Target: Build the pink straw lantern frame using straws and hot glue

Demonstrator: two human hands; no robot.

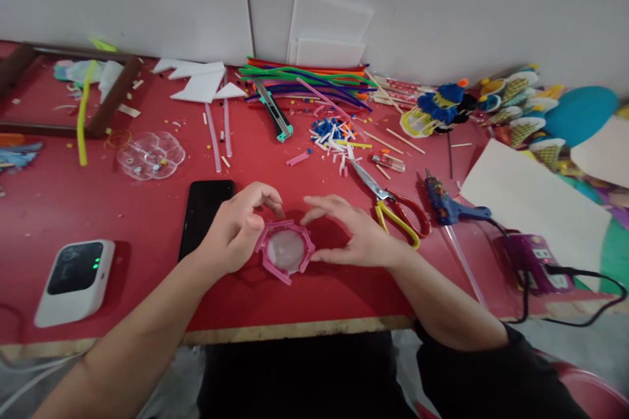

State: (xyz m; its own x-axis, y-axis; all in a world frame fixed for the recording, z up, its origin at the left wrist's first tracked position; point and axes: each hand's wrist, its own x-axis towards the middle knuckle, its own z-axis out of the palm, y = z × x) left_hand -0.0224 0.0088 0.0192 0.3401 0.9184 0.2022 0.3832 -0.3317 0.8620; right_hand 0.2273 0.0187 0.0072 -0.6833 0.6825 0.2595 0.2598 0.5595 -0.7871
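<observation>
A small round piece [285, 252] with a pale, translucent centre lies near the front of the red table. Short pink strips [278, 273] surround it in an angular ring. My left hand [240, 226] is at its upper left, fingers curved and apart from the thumb, very close to the strips. On the other side, my right hand [351, 232] spreads thumb and fingers about the ring's right edge. Its thumb tip seems to touch the ring; nothing is visibly pinched in either hand. The left fingertips are partly hidden.
Scissors [388, 203] and a blue glue gun [449, 203] lie to the right, its cord running to a purple power box [538, 262]. A black phone [205, 213] is beside my left wrist. Behind are a utility knife [275, 114] and coloured pipe cleaners [304, 82].
</observation>
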